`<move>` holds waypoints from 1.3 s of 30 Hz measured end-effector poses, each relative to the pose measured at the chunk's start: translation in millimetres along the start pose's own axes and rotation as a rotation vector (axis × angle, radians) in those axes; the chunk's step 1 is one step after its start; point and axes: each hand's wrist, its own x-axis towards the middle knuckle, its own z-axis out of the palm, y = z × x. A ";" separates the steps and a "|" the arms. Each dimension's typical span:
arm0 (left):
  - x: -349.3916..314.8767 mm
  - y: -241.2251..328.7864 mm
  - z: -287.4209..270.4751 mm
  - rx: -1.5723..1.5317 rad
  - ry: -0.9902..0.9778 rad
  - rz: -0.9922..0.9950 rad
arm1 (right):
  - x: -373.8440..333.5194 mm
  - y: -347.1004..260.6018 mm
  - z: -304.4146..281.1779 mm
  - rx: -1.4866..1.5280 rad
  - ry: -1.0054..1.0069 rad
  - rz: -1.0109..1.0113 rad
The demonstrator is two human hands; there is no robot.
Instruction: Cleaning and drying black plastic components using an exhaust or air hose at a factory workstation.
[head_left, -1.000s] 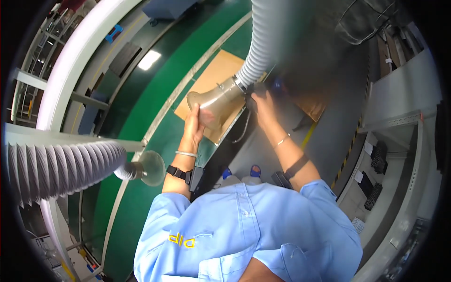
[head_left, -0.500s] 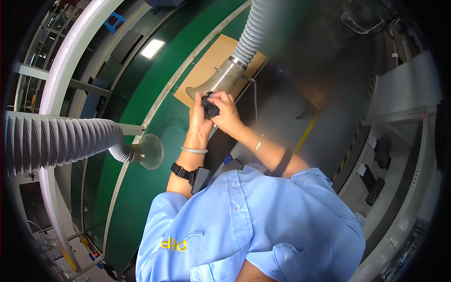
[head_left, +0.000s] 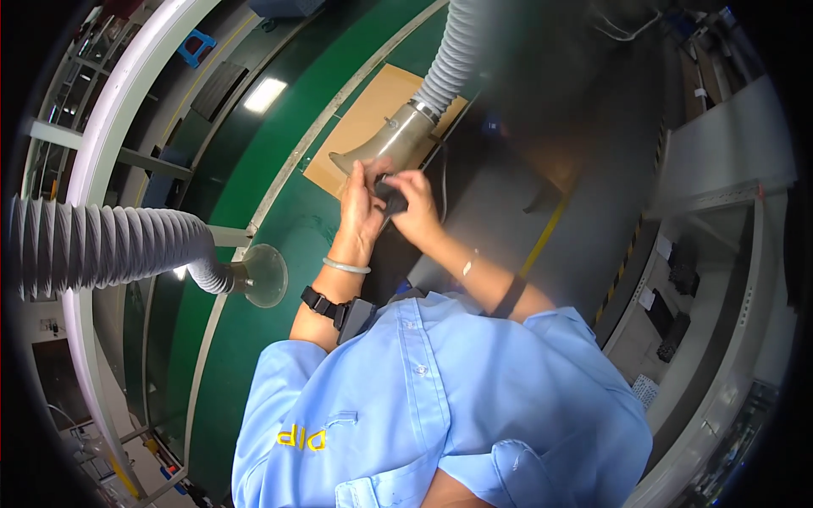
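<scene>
My two hands are together under the flared mouth of a translucent extraction hood (head_left: pixel 394 140). Between them is a small black piece (head_left: pixel 393 200), blurred and partly covered by fingers, so its kind cannot be made out. My left hand (head_left: pixel 359 207) supports it from the left side, fingers pointing up along it. My right hand (head_left: pixel 414 207) pinches it from the right with bent fingers. A pale bangle and a black strap with a dark device are on my left forearm.
A tan board (head_left: pixel 364 110) lies on the green bench (head_left: pixel 288 229) beneath the hood and its grey hose (head_left: pixel 453 59). To the left, a second ribbed hose (head_left: pixel 110 245) ends in a clear cone (head_left: pixel 267 276) near a white post (head_left: pixel 80 339). A shelf rack (head_left: pixel 720 296) stands right.
My right hand has shifted slightly on the black piece, which is now more blurred and more covered by fingers. The whole view has moved a little.
</scene>
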 end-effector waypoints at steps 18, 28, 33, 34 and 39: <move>-11.1 -39.7 -21.8 0.064 0.049 0.099 | 61.7 -75.8 43.0 -0.666 -0.628 -0.126; -36.3 -5.5 -41.0 0.249 -0.327 0.000 | 72.2 -65.7 18.2 -0.763 -0.678 -0.215; -54.3 30.6 -59.1 -0.413 -0.430 -0.182 | 95.0 -61.4 -23.7 -0.570 -0.534 -0.328; -60.0 36.2 -59.8 -0.600 -0.446 -0.210 | 97.6 -64.8 -28.0 -0.563 -0.547 -0.334; -70.1 47.3 -53.6 -0.577 -0.407 -0.104 | 110.1 -85.5 -50.2 -0.428 -0.539 -0.357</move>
